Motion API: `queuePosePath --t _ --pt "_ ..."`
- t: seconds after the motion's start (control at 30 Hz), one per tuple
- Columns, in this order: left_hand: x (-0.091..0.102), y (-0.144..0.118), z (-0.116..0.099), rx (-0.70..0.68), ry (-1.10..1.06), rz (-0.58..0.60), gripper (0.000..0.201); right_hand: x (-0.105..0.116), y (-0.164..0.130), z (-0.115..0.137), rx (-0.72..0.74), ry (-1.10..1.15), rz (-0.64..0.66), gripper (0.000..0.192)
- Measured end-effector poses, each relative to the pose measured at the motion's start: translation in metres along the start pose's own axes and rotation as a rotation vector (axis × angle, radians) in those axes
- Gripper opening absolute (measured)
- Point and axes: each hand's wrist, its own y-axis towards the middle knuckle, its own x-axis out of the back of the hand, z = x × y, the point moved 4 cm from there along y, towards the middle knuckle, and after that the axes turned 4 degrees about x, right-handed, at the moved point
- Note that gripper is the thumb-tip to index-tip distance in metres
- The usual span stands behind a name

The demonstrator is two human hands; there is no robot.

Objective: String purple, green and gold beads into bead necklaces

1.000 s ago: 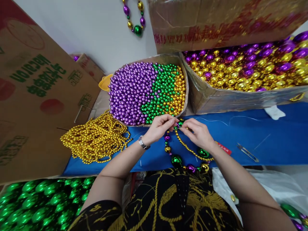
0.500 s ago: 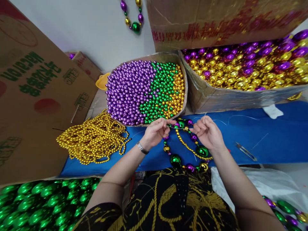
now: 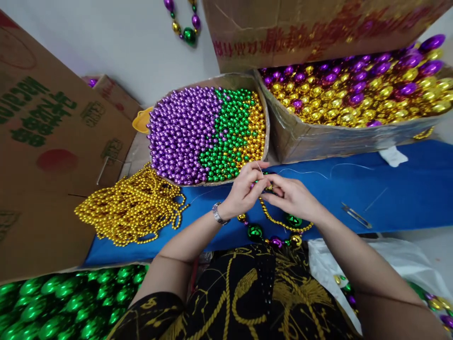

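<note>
Both hands, left hand (image 3: 244,191) and right hand (image 3: 292,198), pinched the bead necklace (image 3: 279,222) thread, fingers pressed together; knotting appeared underway, requiring steady tension next.

Bare blue cloth (image 3: 399,189) right of the hands; bead boxes (image 3: 212,132) wall the back.

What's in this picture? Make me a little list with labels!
left hand: pinches the bead necklace and a thin thread
right hand: pinches the same necklace, fingertips meeting the left
behind hands: box of small beads, purple, green, gold
left side: pile of gold strands
surface: blue cloth
</note>
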Motion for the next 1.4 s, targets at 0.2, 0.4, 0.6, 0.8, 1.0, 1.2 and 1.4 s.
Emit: queuePosePath --t 0.2,0.4,0.6,0.8,1.0,1.2,1.4 --pt "-0.023 0.001 0.013 -0.022 -0.250 0.110 0.023 0.006 0.001 -0.002 -0.061 0.057 -0.109 0.028" --pt "-0.038 -0.008 0.041 0.015 -0.198 0.286 0.065 0.023 -0.004 -0.001 -0.092 0.257 -0.163 0.037" --pt "-0.038 0.001 0.036 -0.040 -0.208 0.390 0.038 0.039 0.003 -0.027 -0.225 0.759 -0.409 0.041" --pt "-0.032 0.013 0.031 -0.057 -0.128 0.495 0.026 0.061 -0.051 -0.078 -0.342 0.394 -0.391 0.037" --pt "-0.031 0.012 0.041 0.014 -0.147 0.321 0.027 0.078 -0.171 -0.132 -0.506 -0.692 -0.158 0.026" --pt "-0.040 0.013 0.041 0.031 -0.154 0.270 0.034 0.084 -0.224 -0.155 -0.706 -0.956 -0.151 0.034" --pt "-0.049 0.013 0.044 0.088 -0.213 0.309 0.043 0.076 -0.209 -0.151 -0.697 -0.804 -0.174 0.037"
